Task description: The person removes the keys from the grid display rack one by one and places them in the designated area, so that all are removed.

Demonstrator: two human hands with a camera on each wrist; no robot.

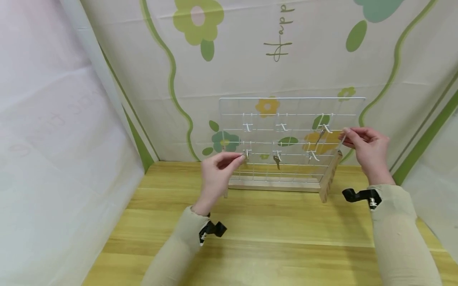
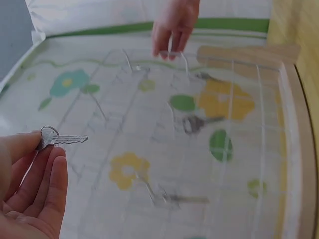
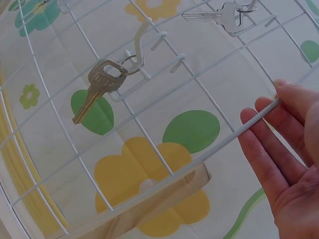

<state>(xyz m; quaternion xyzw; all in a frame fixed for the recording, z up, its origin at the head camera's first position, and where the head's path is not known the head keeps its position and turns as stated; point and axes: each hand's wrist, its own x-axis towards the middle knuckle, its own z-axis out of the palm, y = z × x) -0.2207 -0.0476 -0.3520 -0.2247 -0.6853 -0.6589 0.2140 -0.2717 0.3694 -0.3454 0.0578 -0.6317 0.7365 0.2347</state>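
A white wire grid rack stands on a wooden base, with several white hooks in two rows. My left hand is by the lower left hook. Between its thumb and fingers it pinches a silver key with a small ring. At the opposite side, my right hand grips the grid's outer wire, thumb on one side and fingers on the other. A brass-toned key hangs by its ring from a hook. Another key hangs in the lower middle.
The rack rests near the back of a wood-grain table. Behind it rises a white cloth printed with flowers and leaves. Plain pale cloth closes off the left side. Black camera mounts sit on both wrists.
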